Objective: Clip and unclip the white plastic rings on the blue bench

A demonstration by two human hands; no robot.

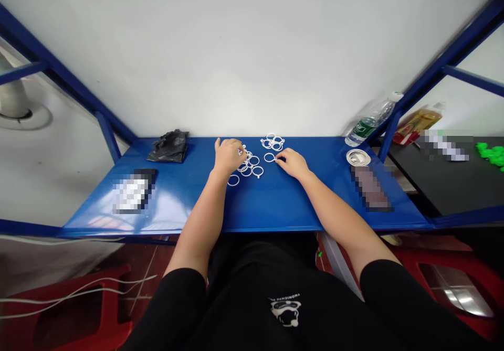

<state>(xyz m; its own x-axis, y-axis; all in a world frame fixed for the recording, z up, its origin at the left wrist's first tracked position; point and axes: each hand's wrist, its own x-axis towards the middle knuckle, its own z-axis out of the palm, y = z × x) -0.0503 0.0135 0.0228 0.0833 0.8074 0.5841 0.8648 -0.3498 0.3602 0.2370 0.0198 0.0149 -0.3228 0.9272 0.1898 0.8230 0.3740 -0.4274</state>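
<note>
My right hand (293, 163) pinches a thin white ring (270, 157) by the small tab on its edge. My left hand (229, 155) is closed at the left side of a loose pile of white rings (247, 170). A bit of white shows at its fingertips, but what it holds is partly hidden. One separate ring (233, 180) lies just below the pile, close to my left wrist. Beyond my right hand, a second cluster of white rings (272, 142) rests near the wall.
The blue table (271, 204) also carries a crumpled black bag (169, 146), a blurred item (134, 191) at left, a water bottle (368, 123), a white coil (358, 157) and a blurred dark item (370, 187) at right. Blue frame bars rise on both sides.
</note>
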